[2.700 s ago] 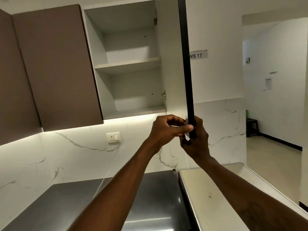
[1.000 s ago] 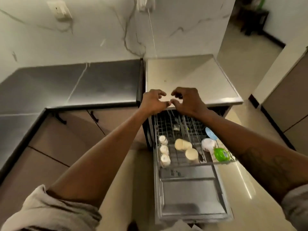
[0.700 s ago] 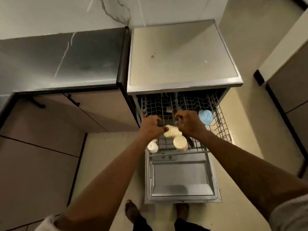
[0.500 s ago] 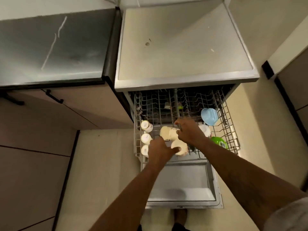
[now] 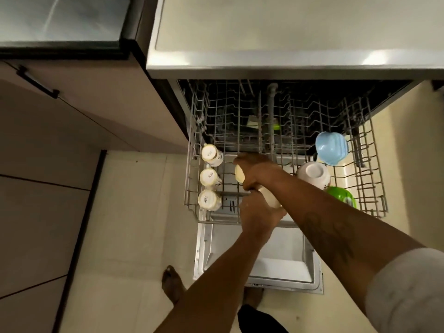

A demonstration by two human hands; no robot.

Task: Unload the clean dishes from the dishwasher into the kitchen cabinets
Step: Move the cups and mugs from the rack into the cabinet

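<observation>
Dishwasher rack: pulled out above the open door.
Left side: three upturned mugs.
Right side: blue bowl, white bowl, green bowl.
Right hand: grasps a cream cup mid-rack.
Left hand: wraps a second cup.
Writing: print on mug bases, unreadable.

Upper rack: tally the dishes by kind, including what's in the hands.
white mugs: 3
cream cups: 2, one gripped by the right hand, one by the left hand
bowls: 3 (blue bowl, white bowl, green bowl)
Total: 8
</observation>
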